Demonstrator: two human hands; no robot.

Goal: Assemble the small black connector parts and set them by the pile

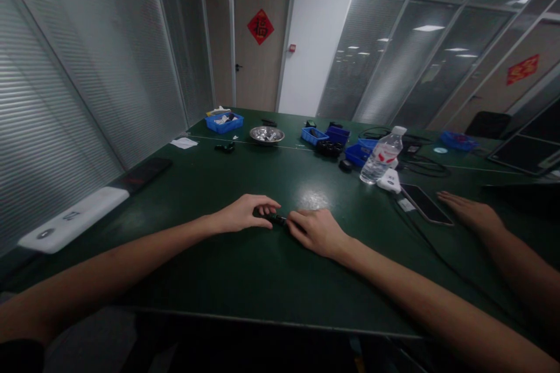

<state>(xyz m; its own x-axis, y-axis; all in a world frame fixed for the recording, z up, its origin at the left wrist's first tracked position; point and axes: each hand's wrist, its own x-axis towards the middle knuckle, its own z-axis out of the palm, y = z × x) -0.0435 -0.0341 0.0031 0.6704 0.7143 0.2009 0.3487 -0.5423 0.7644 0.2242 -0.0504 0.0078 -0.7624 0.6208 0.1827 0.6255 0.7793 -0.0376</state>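
Observation:
Both my hands rest on the dark green table (245, 268) and meet around a small black object (275, 220). My left hand (245, 214) curls its fingers over one end of it. My right hand (317, 232) pinches the other end with closed fingers. The object is short and dark; I cannot make out what it is.
Another person's hand (470, 213) lies flat at the right beside a phone (426, 204). A water bottle (381, 156), several blue bins (224, 122), a metal bowl (266, 134) and cables sit farther back. A white and black device (74, 218) lies along the left edge.

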